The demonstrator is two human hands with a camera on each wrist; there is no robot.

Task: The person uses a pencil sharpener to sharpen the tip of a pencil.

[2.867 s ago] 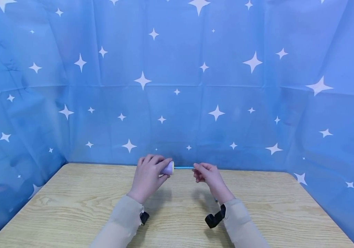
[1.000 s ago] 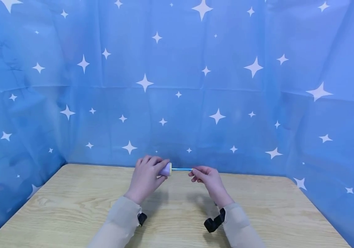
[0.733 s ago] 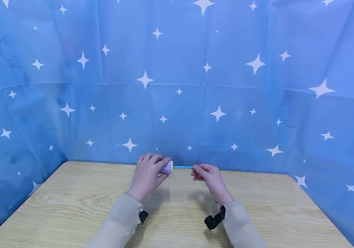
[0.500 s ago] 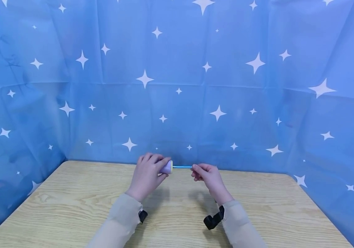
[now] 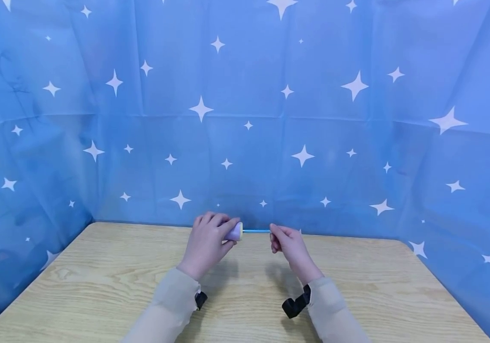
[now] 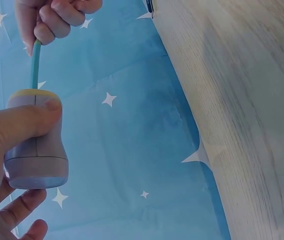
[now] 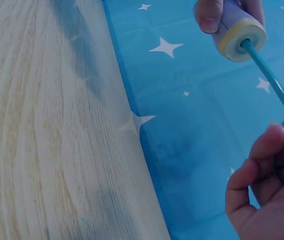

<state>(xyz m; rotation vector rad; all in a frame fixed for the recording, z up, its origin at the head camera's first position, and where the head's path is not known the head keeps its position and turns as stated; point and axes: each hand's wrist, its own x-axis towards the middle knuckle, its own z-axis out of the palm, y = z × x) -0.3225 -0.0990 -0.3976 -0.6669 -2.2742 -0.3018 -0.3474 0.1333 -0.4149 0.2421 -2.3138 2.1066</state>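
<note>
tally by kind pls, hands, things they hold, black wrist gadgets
Hands: 2 (left hand, right hand)
Held things: 2 (lavender device, blue rod)
Black wrist gadgets: 2 (left gadget, right gadget)
Total: 6

A curtained, booth-like setting, with blue star-printed cloth on three sides of a wood-grain table.

- Head view — no text, label, brand or number can be read, from the upper left of the frame to the lower right.
- Left wrist view — no readable lettering, number or sign.
- Right wrist view: likewise, none can be read.
</note>
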